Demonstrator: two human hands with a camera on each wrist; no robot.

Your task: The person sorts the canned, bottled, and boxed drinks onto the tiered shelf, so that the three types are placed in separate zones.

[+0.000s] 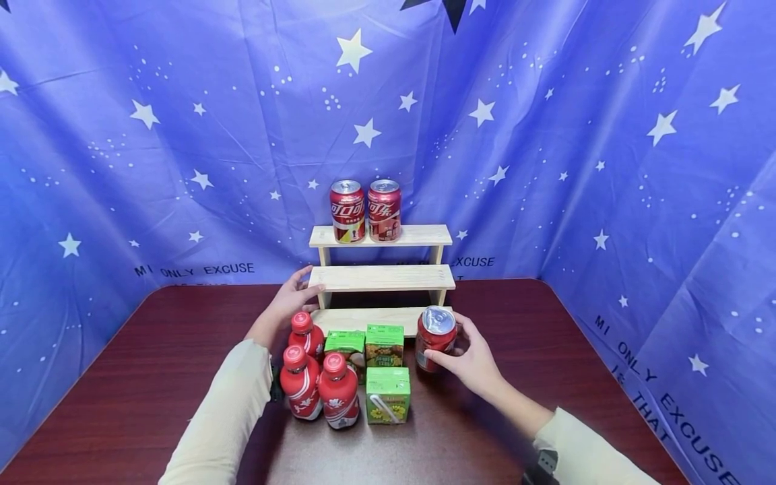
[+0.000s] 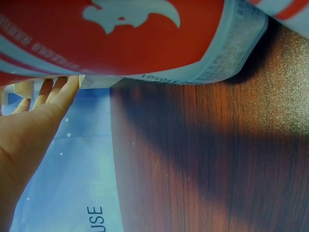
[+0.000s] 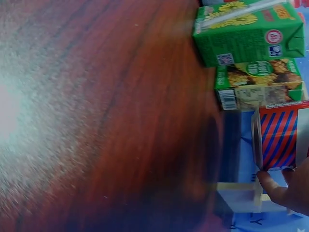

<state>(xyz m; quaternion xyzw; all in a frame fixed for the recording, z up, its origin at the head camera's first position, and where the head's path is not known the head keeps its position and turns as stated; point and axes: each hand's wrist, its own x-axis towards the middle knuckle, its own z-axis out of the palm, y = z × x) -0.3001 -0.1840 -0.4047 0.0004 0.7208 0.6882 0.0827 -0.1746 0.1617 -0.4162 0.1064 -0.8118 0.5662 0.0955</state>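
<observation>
My right hand [image 1: 475, 360] grips a red cola can [image 1: 428, 343] by its side, at the right end of the bottom shelf [image 1: 364, 319]. In the right wrist view, the striped side of this can shows above the fingertips [image 3: 273, 188], and its base looks raised off the table. My left hand [image 1: 289, 300] touches the left end of the wooden three-step rack [image 1: 382, 277] at the middle shelf, its fingers [image 2: 60, 94] fairly straight in the left wrist view. Two more cola cans, a left one [image 1: 347, 212] and a right one [image 1: 384, 210], stand side by side on the top shelf.
Red bottles, among them a front one [image 1: 339, 391], stand before the rack's left side, close to my left forearm. Green drink cartons, including a near one [image 1: 388, 397], stand right of them. A blue star-patterned curtain [image 1: 424, 135] hangs behind the dark wooden table [image 1: 182, 350].
</observation>
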